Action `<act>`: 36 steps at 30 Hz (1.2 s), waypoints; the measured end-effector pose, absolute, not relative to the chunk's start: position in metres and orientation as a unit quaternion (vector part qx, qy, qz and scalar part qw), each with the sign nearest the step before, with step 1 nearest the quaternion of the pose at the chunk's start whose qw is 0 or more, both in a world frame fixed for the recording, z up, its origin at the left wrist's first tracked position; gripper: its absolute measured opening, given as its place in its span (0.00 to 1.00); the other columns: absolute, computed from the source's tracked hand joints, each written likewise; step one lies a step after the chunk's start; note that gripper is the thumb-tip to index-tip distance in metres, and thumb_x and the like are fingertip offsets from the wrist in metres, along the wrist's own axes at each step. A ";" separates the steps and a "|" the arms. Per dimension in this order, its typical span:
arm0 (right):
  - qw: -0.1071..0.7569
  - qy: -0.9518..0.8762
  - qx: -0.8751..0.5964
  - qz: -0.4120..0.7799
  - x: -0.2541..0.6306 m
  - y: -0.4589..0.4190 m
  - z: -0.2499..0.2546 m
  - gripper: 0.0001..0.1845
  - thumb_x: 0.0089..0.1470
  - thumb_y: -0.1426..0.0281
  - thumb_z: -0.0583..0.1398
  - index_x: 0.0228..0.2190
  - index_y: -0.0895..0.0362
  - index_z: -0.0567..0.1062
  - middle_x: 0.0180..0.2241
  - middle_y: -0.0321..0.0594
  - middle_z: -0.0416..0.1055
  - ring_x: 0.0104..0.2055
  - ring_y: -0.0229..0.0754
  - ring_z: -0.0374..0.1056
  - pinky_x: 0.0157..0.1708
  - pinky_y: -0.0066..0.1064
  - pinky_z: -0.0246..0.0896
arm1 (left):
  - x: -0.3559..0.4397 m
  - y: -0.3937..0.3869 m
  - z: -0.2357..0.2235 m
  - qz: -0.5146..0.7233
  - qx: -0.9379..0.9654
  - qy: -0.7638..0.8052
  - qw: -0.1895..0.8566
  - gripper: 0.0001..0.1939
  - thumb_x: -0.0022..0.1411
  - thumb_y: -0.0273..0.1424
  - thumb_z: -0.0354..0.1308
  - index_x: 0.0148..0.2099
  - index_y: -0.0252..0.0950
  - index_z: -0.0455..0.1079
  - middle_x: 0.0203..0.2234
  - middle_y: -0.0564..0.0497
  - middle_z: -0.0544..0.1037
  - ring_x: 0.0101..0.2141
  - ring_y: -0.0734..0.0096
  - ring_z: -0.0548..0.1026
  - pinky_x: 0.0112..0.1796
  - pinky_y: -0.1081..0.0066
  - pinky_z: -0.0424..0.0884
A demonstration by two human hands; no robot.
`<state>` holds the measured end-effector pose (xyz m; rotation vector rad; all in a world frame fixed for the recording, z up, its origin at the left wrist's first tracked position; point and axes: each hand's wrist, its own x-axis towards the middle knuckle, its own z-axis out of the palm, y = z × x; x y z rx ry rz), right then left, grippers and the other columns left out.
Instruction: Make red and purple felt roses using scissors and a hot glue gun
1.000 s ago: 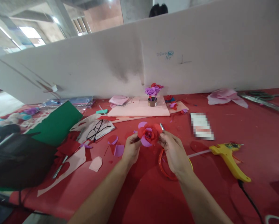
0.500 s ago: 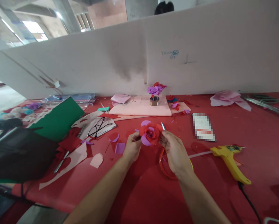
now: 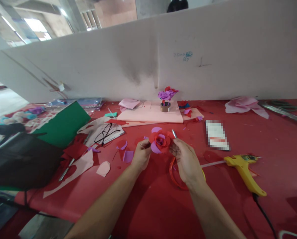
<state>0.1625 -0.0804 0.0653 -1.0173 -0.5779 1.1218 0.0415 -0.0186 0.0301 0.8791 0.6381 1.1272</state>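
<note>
Between my two hands is a paper flower (image 3: 160, 140) with red and purple petals, its face turned up toward me. My left hand (image 3: 142, 154) pinches the flower's left edge. On the opposite side my right hand (image 3: 187, 159) grips the right edge, its fingertips partly hidden behind the petals. A silver pointed tip (image 3: 174, 133) sticks up by my right index finger; I cannot tell whether it is held. Below my right hand a red ring-shaped roll (image 3: 173, 177) lies partly covered. Purple paper pieces (image 3: 128, 156) are left of my left hand.
A yellow glue gun (image 3: 246, 174) with a cord lies at right, near a blurred white rectangle (image 3: 216, 135). Farther back stands a small pot of paper flowers (image 3: 165, 107). Eyeglasses (image 3: 105, 134), a dark bag (image 3: 21, 162) and paper scraps (image 3: 103, 168) are on the left.
Both hands keep their hold on the flower with hardly any movement. The camera view has shifted slightly.
</note>
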 end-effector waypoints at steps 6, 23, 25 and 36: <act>0.689 -0.244 -0.479 0.486 0.161 -0.081 0.069 0.08 0.50 0.63 0.60 0.29 0.54 0.77 0.32 0.38 0.78 0.38 0.45 0.72 0.36 0.32 0.67 | 0.042 -0.018 0.028 0.509 0.388 0.288 0.712 0.10 0.37 0.25 0.70 0.27 0.36 0.78 0.22 0.52 0.78 0.28 0.71 0.74 0.33 0.73 0.68; 0.304 -0.631 -0.663 0.263 0.173 -0.084 0.075 0.14 0.56 0.68 0.49 0.26 0.54 0.73 0.23 0.36 0.71 0.26 0.40 0.63 0.28 0.29 0.51 | 0.026 -0.018 0.052 0.359 0.428 0.355 0.750 0.17 0.38 0.30 0.71 0.34 0.31 0.79 0.23 0.50 0.77 0.23 0.79 0.69 0.30 0.75 0.65; 0.288 -0.648 -0.660 0.250 0.170 -0.085 0.075 0.15 0.57 0.68 0.49 0.28 0.54 0.74 0.25 0.38 0.73 0.27 0.40 0.64 0.28 0.29 0.51 | 0.025 -0.016 0.050 0.346 0.454 0.361 0.738 0.15 0.36 0.28 0.71 0.32 0.31 0.78 0.25 0.48 0.79 0.28 0.73 0.73 0.36 0.71 0.67; 0.140 -0.533 -0.834 -0.021 0.250 -0.127 0.066 0.21 0.56 0.61 0.51 0.44 0.62 0.73 0.43 0.59 0.72 0.46 0.59 0.66 0.41 0.44 0.55 | 0.016 -0.009 0.051 0.312 0.493 0.474 0.660 0.07 0.38 0.25 0.68 0.24 0.33 0.73 0.18 0.56 0.72 0.21 0.79 0.66 0.30 0.74 0.63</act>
